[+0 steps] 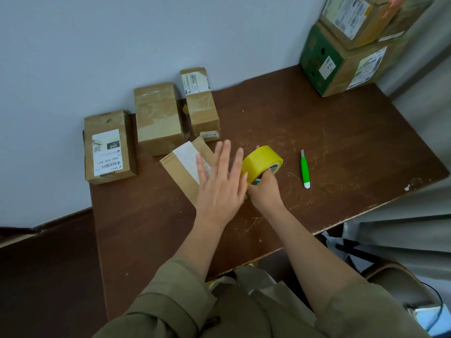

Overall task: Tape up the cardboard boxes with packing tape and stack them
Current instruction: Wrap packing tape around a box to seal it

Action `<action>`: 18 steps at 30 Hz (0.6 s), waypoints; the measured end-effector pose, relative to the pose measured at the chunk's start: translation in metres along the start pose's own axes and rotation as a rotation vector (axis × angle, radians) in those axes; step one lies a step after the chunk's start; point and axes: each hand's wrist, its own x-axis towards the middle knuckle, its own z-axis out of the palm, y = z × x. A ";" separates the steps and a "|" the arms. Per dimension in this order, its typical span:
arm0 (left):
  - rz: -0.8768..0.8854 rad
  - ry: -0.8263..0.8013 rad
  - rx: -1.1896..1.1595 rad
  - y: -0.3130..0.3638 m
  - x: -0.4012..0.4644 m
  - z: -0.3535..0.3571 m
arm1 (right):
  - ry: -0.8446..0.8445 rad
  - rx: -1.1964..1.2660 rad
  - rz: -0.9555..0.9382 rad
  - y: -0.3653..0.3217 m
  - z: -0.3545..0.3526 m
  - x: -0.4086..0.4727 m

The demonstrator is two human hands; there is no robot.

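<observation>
Item: small cardboard box [185, 167], lying slantwise on the brown table [341, 132], touching the yellow tape roll [262, 163] on that roll's left. My left hand [219, 184] hovered flat over the box, fingers straight and spread, grasping nothing. My right hand [264, 191] held the tape roll, fingers curled through its core, thumb along the rim.

Handling, as I judged it: box light and fairly stiff, liable to slide on the smooth tabletop; best pressed down with a flat palm on its top while tape is drawn over the seam. Roll rigid, best held by the core.

Also listed: green utility knife [304, 170], right of the roll; three more boxes [158, 118] beyond it by the wall; stacked boxes [346, 45] far right of it.

Not made out: the tape's free end, the box's near end under my left hand, and whether its flaps were sealed.
</observation>
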 end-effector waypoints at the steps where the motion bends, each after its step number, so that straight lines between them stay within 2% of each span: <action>1: -0.047 -0.035 -0.012 -0.001 0.002 0.002 | -0.001 -0.003 -0.002 0.000 0.000 0.001; 4: -0.405 -0.162 -0.036 -0.007 0.007 0.004 | 0.001 0.000 -0.008 -0.001 0.000 0.001; 9: -0.728 -0.221 -0.114 -0.005 0.018 -0.001 | -0.026 0.037 -0.003 -0.002 0.003 0.000; 11: -0.796 -0.239 -0.158 -0.003 0.023 -0.005 | -0.043 0.061 0.009 0.000 0.001 -0.001; 14: -0.882 -0.225 -0.270 -0.009 0.030 -0.016 | -0.047 0.303 0.047 0.000 -0.009 -0.010; 18: -0.927 -0.074 -0.549 -0.016 0.031 -0.029 | -0.063 0.558 0.114 -0.014 -0.021 -0.008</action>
